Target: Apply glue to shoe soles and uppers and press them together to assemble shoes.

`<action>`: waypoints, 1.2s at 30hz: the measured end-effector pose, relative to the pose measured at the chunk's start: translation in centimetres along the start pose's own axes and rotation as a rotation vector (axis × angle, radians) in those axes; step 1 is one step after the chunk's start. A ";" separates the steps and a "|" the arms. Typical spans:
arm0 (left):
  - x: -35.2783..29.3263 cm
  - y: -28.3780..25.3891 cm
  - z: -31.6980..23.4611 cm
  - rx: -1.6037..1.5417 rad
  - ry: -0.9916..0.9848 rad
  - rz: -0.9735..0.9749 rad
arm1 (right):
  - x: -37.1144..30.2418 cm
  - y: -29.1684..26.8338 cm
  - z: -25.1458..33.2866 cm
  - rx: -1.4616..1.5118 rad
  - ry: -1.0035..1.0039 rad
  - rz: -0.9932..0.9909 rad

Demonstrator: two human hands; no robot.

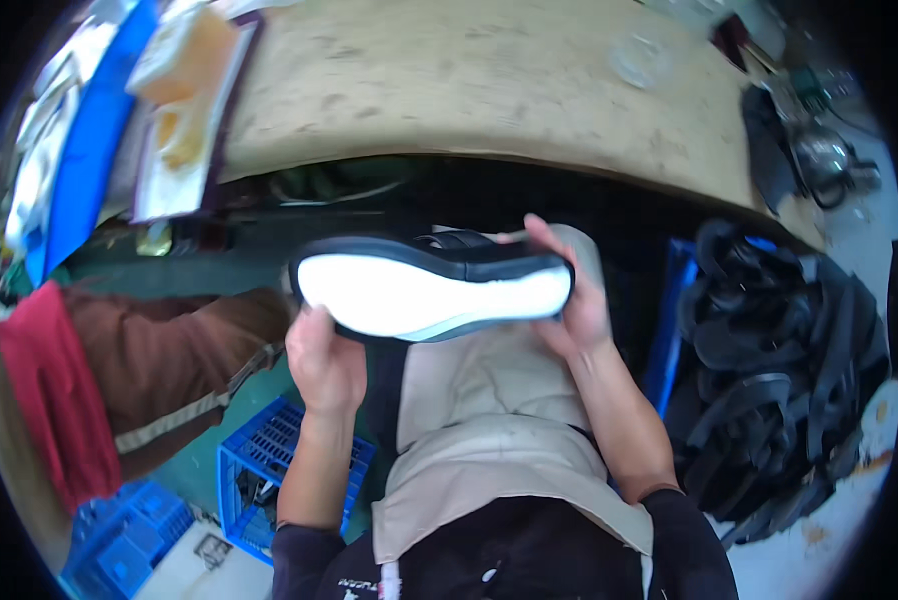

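Observation:
Above my lap I hold a black sandal (439,295) crosswise between both hands, its white underside turned up toward me. My left hand (324,360) is closed on the wider end, thumb against the edge of the sole. The narrower end is gripped by my right hand (581,315), with fingers reaching around the far side. A bit of black strap shows beyond the sole's far edge; the rest of the upper is hidden beneath.
Ahead stands a worktable (469,80) bearing a tray (184,150) with a yellowish block. A heap of black sandals (769,370) lies at my right. Blue crates (244,455) sit low on the left, near another person's brown-trousered leg (169,365). A metal tool (824,155) is at far right.

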State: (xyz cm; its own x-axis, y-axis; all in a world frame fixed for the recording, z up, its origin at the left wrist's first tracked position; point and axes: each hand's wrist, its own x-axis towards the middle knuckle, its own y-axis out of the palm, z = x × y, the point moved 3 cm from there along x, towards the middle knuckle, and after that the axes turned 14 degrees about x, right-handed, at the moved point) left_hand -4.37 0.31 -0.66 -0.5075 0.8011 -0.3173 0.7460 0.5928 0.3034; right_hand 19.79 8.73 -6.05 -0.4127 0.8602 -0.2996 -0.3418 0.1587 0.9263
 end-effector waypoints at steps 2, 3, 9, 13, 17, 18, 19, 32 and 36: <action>-3.1 -3.9 5.0 0.301 -0.031 0.212 | 2.1 -0.4 4.1 -0.103 0.070 -0.007; -3.5 -5.1 7.2 0.599 -0.021 0.422 | 2.9 -0.3 5.5 -0.201 0.151 0.012; 1.2 -0.1 4.7 0.566 0.251 0.601 | 4.5 2.5 -0.3 -1.019 0.284 0.072; 1.4 1.9 2.9 0.702 0.139 0.743 | 4.6 4.8 -1.7 -1.095 0.260 -0.015; 0.7 1.7 3.5 0.851 0.229 0.620 | 2.7 7.3 0.1 -1.556 -0.044 0.336; 0.6 1.8 3.8 0.897 0.259 0.579 | 2.3 7.8 0.6 -1.703 -0.150 0.458; 0.7 2.1 4.0 0.894 0.255 0.593 | 2.2 8.0 1.1 -1.706 -0.151 0.442; -0.1 2.2 3.9 1.078 0.371 0.610 | 1.5 8.4 1.5 -1.797 -0.187 0.571; -0.5 2.3 3.8 1.033 0.347 0.586 | 1.6 8.5 1.8 -1.781 -0.075 0.552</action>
State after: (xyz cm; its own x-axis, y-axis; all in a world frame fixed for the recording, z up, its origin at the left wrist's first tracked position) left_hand -0.77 0.91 -3.25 0.0479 0.9964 -0.0703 0.8097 -0.0800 -0.5814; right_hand 17.73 12.29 1.73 -0.7543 0.6558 -0.0319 -0.5886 -0.6969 -0.4098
